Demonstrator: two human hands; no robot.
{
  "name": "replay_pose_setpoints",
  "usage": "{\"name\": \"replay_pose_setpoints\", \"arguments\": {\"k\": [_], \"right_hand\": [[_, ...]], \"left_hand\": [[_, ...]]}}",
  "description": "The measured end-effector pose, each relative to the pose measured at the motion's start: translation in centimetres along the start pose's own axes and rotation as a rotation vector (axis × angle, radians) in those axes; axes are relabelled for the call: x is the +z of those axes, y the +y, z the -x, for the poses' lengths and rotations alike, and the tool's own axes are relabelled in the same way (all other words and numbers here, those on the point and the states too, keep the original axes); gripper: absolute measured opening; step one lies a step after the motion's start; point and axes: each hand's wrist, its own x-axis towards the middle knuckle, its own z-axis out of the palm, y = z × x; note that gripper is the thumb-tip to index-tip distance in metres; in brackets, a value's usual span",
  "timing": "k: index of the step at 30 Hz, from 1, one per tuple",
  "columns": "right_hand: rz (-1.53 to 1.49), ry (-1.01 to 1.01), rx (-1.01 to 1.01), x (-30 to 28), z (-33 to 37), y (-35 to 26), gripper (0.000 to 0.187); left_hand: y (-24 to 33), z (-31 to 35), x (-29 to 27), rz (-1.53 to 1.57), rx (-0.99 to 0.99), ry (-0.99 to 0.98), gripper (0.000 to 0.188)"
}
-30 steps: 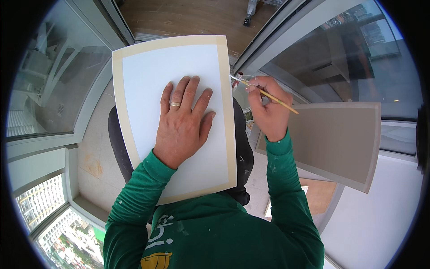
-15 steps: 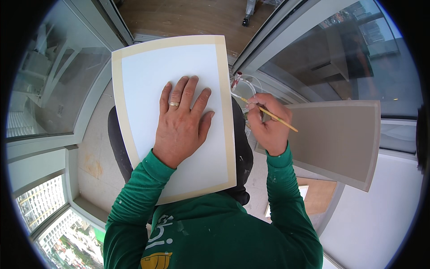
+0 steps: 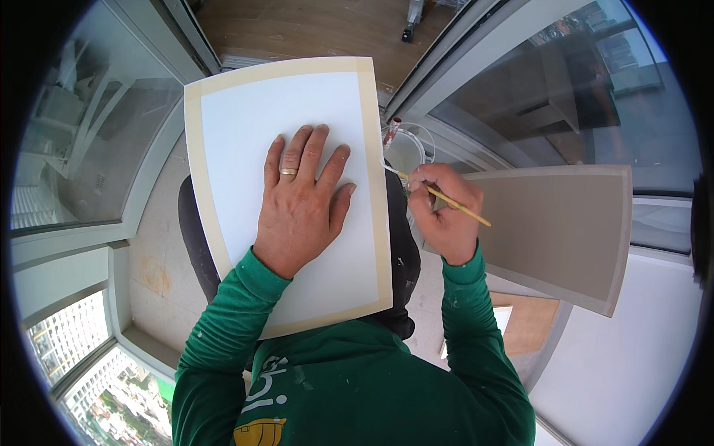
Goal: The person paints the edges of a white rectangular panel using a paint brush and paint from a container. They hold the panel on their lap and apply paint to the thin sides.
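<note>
Across my lap lies a white panel (image 3: 327, 267) with a cream border along its edges. My left hand (image 3: 301, 197) rests flat on its white face, fingers spread, a ring on one finger. Just off the panel's right edge, my right hand (image 3: 446, 212) pinches a thin paintbrush (image 3: 457, 204) with a yellowish wooden handle. The brush's whitish tip is beside the panel's right edge; whether it touches, I cannot tell. Beyond that hand stands a white bucket (image 3: 405, 151) on the floor, with a red-and-white object (image 3: 392, 131) at its rim.
To the right leans a grey-brown panel (image 3: 554, 223) with a lighter border. A brown board (image 3: 526, 323) lies below it on the floor. Glass doors (image 3: 74, 134) with pale frames flank me, and a window (image 3: 82, 342) is at lower left. Wooden flooring (image 3: 312, 30) lies beyond the threshold.
My right hand has moved slightly nearer to me with the paintbrush, its tip sliding down along the panel's right edge. More of the bucket shows. My left hand has stayed in place.
</note>
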Motion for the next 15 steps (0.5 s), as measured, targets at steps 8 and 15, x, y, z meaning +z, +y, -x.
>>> {"name": "replay_pose_setpoints", "arguments": {"k": [8, 15], "right_hand": [[-0.007, -0.018, 0.017, -0.2, 0.9, -0.1, 0.017], [-0.020, -0.037, 0.040, -0.5, 1.4, -0.2, 0.018]], "left_hand": [[0.0, 0.0, 0.1, 0.008, 0.001, 0.011, 0.045], [0.0, 0.0, 0.0, 0.014, 0.000, 0.011, 0.045]]}}
